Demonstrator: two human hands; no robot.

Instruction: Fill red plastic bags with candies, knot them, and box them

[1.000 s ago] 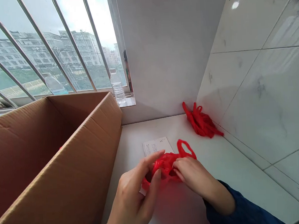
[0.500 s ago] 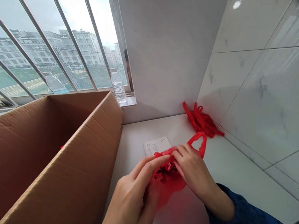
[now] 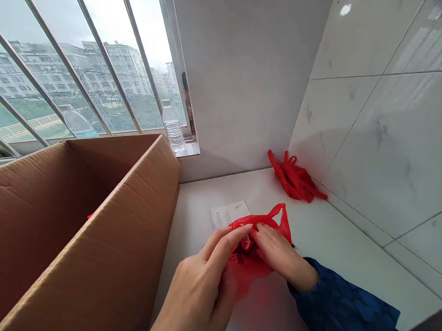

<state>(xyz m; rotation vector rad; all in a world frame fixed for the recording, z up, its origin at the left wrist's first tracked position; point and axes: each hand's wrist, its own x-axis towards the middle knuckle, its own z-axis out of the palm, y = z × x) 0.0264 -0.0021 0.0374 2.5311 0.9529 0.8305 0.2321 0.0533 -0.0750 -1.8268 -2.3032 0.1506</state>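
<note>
A thin red plastic bag [image 3: 249, 275] stands with its mouth open in front of me, one handle loop sticking up at its right. Inside it lie several small red wrapped packets [image 3: 246, 242] with dark printing. My left hand [image 3: 205, 280] grips the bag's near left rim between thumb and fingers. My right hand [image 3: 275, 249] reaches into the mouth from the right, and its fingertips are hidden in the bag. Just behind the bag, a white printed card [image 3: 227, 212] lies partly covered.
A deep cardboard box [image 3: 110, 250] fills the left side, with a bit of red showing inside. Crumpled red bags [image 3: 298, 178] lie in the back right corner of the white tabletop [image 3: 344, 258]. A clear bottle [image 3: 173, 128] stands on the sill by the barred window.
My right hand has moved from the bag's rim down into its mouth. The right handle loop has slipped off that wrist side and stands more upright. My left hand keeps its hold.
</note>
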